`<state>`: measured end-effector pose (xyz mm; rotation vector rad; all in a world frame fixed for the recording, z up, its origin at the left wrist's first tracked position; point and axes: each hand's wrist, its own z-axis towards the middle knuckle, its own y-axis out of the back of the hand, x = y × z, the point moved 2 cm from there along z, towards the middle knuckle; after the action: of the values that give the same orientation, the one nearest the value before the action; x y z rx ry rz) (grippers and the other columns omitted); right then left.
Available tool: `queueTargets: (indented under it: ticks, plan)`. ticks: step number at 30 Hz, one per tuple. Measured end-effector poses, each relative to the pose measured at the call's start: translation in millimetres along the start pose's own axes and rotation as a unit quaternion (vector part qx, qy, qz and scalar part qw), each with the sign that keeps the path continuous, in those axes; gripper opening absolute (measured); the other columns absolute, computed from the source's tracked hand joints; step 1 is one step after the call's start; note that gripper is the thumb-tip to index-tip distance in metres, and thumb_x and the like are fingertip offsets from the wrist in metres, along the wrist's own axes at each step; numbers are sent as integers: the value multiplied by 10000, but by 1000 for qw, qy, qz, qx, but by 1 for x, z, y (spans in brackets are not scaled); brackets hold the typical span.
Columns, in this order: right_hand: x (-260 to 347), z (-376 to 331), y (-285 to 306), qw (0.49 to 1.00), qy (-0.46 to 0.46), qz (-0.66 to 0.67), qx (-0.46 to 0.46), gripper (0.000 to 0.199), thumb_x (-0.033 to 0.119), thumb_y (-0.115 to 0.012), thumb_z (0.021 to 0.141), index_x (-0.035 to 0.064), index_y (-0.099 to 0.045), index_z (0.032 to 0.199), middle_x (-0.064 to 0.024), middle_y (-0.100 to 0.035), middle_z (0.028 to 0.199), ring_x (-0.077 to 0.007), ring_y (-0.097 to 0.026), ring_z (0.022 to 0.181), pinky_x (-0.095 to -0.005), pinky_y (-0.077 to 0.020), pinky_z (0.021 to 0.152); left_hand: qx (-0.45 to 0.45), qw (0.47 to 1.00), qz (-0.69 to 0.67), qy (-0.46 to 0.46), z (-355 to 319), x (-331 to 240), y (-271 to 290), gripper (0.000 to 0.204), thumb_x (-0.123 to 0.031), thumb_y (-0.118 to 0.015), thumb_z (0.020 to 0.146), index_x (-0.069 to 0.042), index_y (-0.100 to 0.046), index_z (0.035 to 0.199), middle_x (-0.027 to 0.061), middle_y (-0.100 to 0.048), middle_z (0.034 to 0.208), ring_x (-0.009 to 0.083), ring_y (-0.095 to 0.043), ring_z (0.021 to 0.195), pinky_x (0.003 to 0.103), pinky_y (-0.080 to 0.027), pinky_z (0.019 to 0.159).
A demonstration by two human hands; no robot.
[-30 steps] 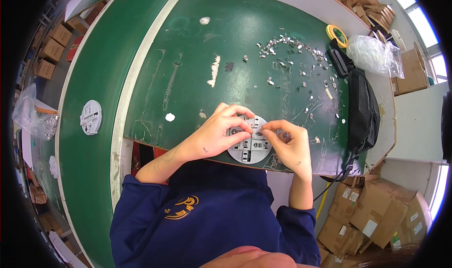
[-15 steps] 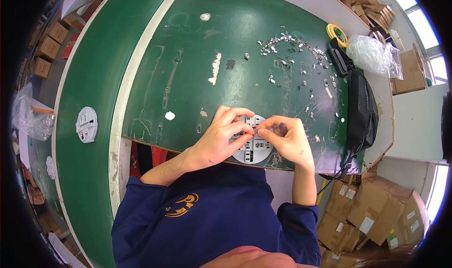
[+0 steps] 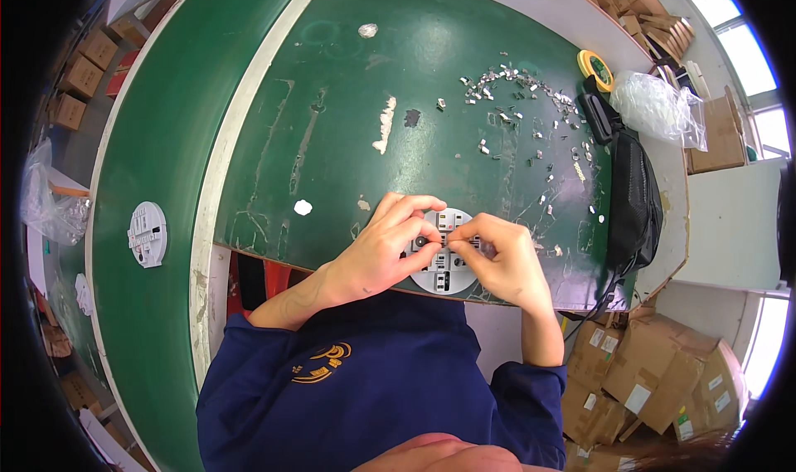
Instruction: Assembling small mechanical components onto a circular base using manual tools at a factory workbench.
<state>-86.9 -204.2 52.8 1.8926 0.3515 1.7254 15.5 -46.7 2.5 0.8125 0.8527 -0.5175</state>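
A round white plastic base (image 3: 444,266) with slots and dark inserts lies at the near edge of the green worktable (image 3: 348,99). My left hand (image 3: 390,244) rests on its left side, fingers curled over the rim and holding it. My right hand (image 3: 497,260) covers its right side, thumb and forefinger pinched on a small metal clip (image 3: 452,241) above the disc's middle. Much of the disc is hidden under both hands.
Several loose metal clips (image 3: 522,107) are scattered at the far right of the table. A black pouch (image 3: 634,198), a yellow tape roll (image 3: 595,67) and a clear bag (image 3: 659,107) lie at the right edge. Another white disc (image 3: 147,234) sits on the left belt. Cardboard boxes (image 3: 655,381) stand lower right.
Both hands stay on the disc; the fingertips have drawn closer together over its middle. The white disc on the left belt has moved toward me.
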Motion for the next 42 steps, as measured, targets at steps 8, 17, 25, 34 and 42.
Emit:
queueTargets:
  ticks: [8, 17, 25, 34, 42]
  plan:
    - [-6, -9, -18, 988, 108, -86, -70, 86, -34, -702, 816, 2, -658, 880, -91, -667, 841, -207, -648, 681, -277, -474, 554, -22, 999, 24, -22, -2, 1, 0, 163, 10, -727, 777, -38, -624, 894, 86, -584, 1216, 227, -545, 944, 338, -484, 834]
    - [-8, -7, -13, 989, 112, -76, -56, 107, -27, -682, 826, 5, -633, 915, -98, -650, 869, -251, -667, 692, -327, -531, 565, -33, 999, 16, -25, -1, 0, 0, 138, 17, -708, 781, -2, -618, 885, 105, -567, 1144, 258, -532, 959, 354, -488, 791]
    - [-6, -9, -21, 981, 122, -135, -65, 113, -56, -689, 810, -3, -627, 889, -97, -650, 856, -241, -656, 687, -317, -512, 574, -40, 998, 25, -30, 1, -1, 0, 166, 31, -736, 750, -14, -641, 878, 80, -603, 1149, 209, -563, 891, 323, -504, 763]
    - [1, -2, -17, 975, 118, -186, 8, 77, -27, -662, 820, -10, -622, 883, -107, -635, 864, -271, -631, 629, -368, -504, 549, -38, 998, 28, -36, 0, 1, 0, 147, 35, -731, 745, -10, -647, 858, 78, -605, 1142, 209, -561, 882, 329, -504, 762]
    - [15, 8, 5, 998, -22, -6, -61, 240, 51, -582, 927, -26, -548, 703, -48, -479, 586, -169, -495, 500, -303, -408, 476, -6, 1000, 2, -1, -8, 2, 2, 353, -66, -790, 742, -10, -640, 1056, 119, -573, 1222, 281, -547, 1073, 368, -499, 890]
